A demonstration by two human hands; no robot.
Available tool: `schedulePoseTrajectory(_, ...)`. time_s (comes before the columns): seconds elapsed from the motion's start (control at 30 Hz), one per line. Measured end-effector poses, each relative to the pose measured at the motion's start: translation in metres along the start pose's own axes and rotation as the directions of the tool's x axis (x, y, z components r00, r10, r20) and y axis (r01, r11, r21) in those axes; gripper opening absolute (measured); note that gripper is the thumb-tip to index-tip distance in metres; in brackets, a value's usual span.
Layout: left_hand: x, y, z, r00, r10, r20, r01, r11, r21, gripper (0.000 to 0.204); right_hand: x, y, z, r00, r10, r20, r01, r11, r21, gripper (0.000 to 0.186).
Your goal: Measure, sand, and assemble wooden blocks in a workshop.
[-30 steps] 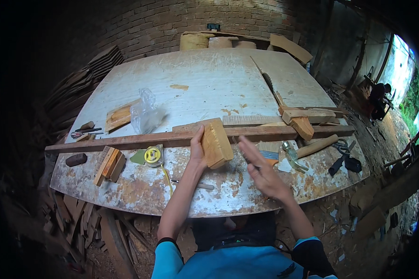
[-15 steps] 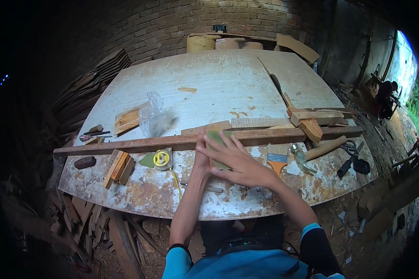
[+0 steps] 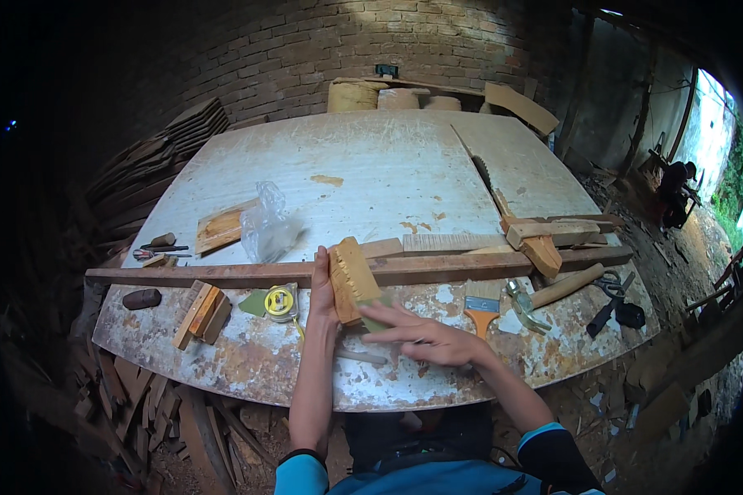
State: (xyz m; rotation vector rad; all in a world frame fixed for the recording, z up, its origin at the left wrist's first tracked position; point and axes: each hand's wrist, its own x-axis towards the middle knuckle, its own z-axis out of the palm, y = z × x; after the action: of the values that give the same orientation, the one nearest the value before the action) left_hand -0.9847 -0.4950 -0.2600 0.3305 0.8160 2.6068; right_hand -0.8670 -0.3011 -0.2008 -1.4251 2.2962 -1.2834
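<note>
My left hand [image 3: 323, 285] is closed along the left side of a pale wooden block [image 3: 351, 276], which has a row of notches on its face and is held tilted above the table. At the block's lower right end, my right hand [image 3: 429, 337] carries a piece of green sandpaper [image 3: 375, 318] under its stretched fingers; motion smears the fingertips. Under the hands, a thin grey rod-like tool [image 3: 362, 357] lies on the table. Left of my left hand sits a yellow tape measure [image 3: 281, 303], touching another green sheet [image 3: 253, 304].
A long wooden beam [image 3: 198, 276] crosses the worn white table [image 3: 371, 173]. To the right lie a paintbrush [image 3: 482, 307], a claw hammer [image 3: 553, 293] and scissors [image 3: 612, 289]. Wooden blocks [image 3: 202, 315] and a plastic bag [image 3: 269, 227] are left; a handsaw [image 3: 483, 175] lies farther back.
My right hand has slid down and right with the sandpaper, uncovering the block's notched face. The block in my left hand is tilted differently. The whole view has shifted slightly.
</note>
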Motion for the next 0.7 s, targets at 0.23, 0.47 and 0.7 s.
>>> schedulePoseTrajectory(0.23, 0.005, -0.026, 0.011, 0.999, 0.017, 0.03, -0.01, 0.976, -0.217, 0.069, 0.014, 0.014, 0.011, 0.555, 0.233, -0.798, 0.096, 0.936, 0.34, 0.055)
schedulePoseTrajectory(0.47, -0.015, -0.05, 0.047, 0.985, 0.028, -0.173, 0.01, 0.977, 0.215, 0.073, 0.033, 0.034, 0.044, 0.585, -0.172, -0.793, 0.044, 0.983, -0.181, 0.04)
schedulePoseTrajectory(0.7, -0.015, -0.046, 0.045, 0.979, -0.203, -0.029, 0.205, 0.976, 0.076, 0.055, 0.019, 0.038, 0.019, 0.844, -0.076, -0.53, -0.203, 0.871, -0.447, 0.046)
